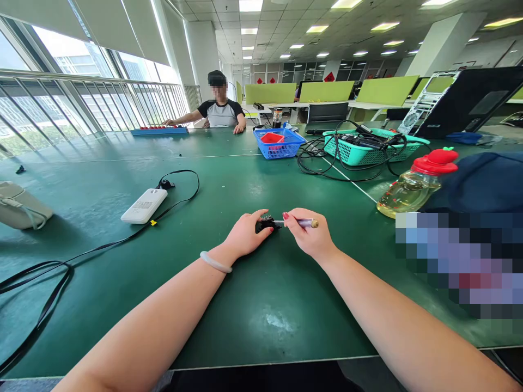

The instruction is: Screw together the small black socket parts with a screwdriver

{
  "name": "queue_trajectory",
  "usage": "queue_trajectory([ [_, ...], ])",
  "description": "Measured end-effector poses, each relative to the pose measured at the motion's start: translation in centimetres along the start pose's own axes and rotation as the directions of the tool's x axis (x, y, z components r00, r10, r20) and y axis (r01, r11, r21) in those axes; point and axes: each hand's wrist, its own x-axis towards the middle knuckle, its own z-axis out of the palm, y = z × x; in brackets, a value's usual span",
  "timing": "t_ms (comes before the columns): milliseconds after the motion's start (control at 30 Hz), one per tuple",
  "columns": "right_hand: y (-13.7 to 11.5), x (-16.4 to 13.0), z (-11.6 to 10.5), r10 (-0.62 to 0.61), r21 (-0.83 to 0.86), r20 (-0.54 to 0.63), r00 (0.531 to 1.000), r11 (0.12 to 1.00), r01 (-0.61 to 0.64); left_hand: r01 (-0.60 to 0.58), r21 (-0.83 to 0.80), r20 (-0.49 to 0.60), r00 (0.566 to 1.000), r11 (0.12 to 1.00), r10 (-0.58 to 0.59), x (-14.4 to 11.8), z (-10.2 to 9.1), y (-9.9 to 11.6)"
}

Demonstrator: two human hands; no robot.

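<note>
My left hand (244, 234), with a pale bangle on the wrist, grips a small black part (267, 222) with metal bits along its top, between thumb and fingers on the table. What kind of part it is cannot be made out. Closed around a screwdriver (305, 223) with a clear purplish handle, my right hand (312, 238) holds it nearly level. The screwdriver's thin shaft points left and its tip meets the right side of the black part. My left fingers cover some of that part.
A white power bank (144, 206) with a black cable lies left, near a beige pouch (22, 207). Further back are a blue basket (280, 147), a teal basket (355, 155) of cables and a red-lidded bottle (408, 190). Another person (220, 111) sits across the green table (229, 188).
</note>
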Motion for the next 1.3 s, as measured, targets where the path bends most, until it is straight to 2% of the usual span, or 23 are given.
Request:
queue_trajectory([
  [100, 0.0, 0.2, 0.2, 0.193, 0.065, -0.076, 0.978, 0.98, -0.188, 0.003, 0.007, 0.006, 1.0, 1.0, -0.003, 0.0, -0.1, 0.0],
  [267, 1.1, 0.5, 0.5, 0.459, 0.241, -0.164, 0.874, 0.877, -0.415, 0.001, -0.001, 0.015, 1.0, 1.0, -0.001, -0.1, -0.1, 0.1],
  [367, 1.6, 0.5, 0.7, 0.545, 0.294, -0.192, 0.816, 0.825, -0.482, -0.008, -0.012, 0.028, 1.0, 1.0, 0.008, -0.2, -0.2, 0.2],
  [500, 1.6, 0.4, 0.7, 0.578, 0.347, -0.202, 0.791, 0.797, -0.494, -0.001, -0.013, 0.05, 0.999, 1.0, 0.002, -0.1, -0.4, 0.2],
  [633, 1.0, 0.2, 0.9, 0.538, 0.318, -0.212, 0.816, 0.827, -0.463, -0.001, -0.012, 0.064, 0.998, 1.0, 0.002, 0.0, -0.5, 0.1],
  [767, 0.4, 0.0, 1.1, 0.394, 0.221, -0.198, 0.898, 0.91, -0.35, -0.02, 0.004, 0.053, 0.998, 1.0, 0.02, 0.1, -0.2, -0.1],
  [900, -0.4, -0.1, 1.1, 0.183, 0.078, -0.082, 0.98, 0.981, -0.176, -0.051, 0.052, 0.005, 0.999, 0.997, 0.051, 0.1, 0.1, -0.3],
  [1033, -1.2, -0.3, 0.9, 0.063, 0.005, 0.072, 0.995, 0.998, -0.064, -0.084, 0.107, -0.03, 0.996, 0.991, 0.088, 0.2, 0.4, -0.6],
  [1100, -1.1, -0.3, 0.8, 0.075, 0.005, 0.067, 0.995, 0.997, -0.076, -0.085, 0.114, -0.027, 0.996, 0.99, 0.089, 0.2, 0.5, -0.8],
  [1167, -0.7, -0.3, 0.7, 0.13, 0.028, -0.005, 0.992, 0.991, -0.13, -0.084, 0.108, -0.02, 0.996, 0.991, 0.086, 0.2, 0.4, -0.8],
  [1300, 0.8, 0.0, 0.8, 0.314, 0.14, -0.15, 0.937, 0.945, -0.294, -0.05, 0.083, -0.021, 0.998, 0.995, 0.052, 0.2, 0.1, -0.4],
])
